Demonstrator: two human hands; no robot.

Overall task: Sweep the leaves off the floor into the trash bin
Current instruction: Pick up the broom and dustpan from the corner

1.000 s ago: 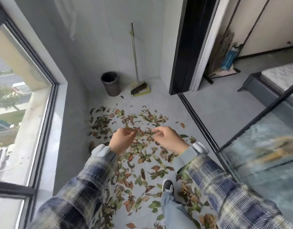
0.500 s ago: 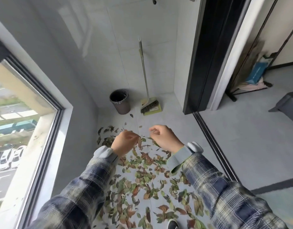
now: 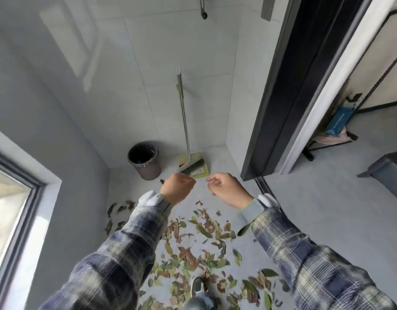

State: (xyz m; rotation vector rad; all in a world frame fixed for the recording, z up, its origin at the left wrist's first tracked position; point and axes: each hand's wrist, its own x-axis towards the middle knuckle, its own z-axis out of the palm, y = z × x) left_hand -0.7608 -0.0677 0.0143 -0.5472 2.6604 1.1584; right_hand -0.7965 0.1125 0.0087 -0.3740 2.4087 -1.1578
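Green and brown leaves [image 3: 194, 247] lie scattered over the pale tiled floor [image 3: 219, 162] below my arms. A dark trash bin [image 3: 146, 170] with a liner stands in the far corner. Beside it a broom [image 3: 183, 113] leans on the wall, its bristles in a yellow-green dustpan [image 3: 198, 172]. My left hand [image 3: 177, 189] and my right hand [image 3: 227, 190] are raised side by side in front of me, a small gap between them. Both have curled fingers with nothing visible in them, and they hover just short of the dustpan.
A window [image 3: 5, 215] with a grey sill runs along the left. A dark sliding-door frame [image 3: 280, 104] and floor track stand to the right, with a room beyond. My shoe [image 3: 198, 285] stands among the leaves. A single leaf [image 3: 162, 181] lies by the bin.
The view has tilted up and moved toward the corner, so bin and broom appear closer. My hands have moved slightly apart and now sit near the dustpan.
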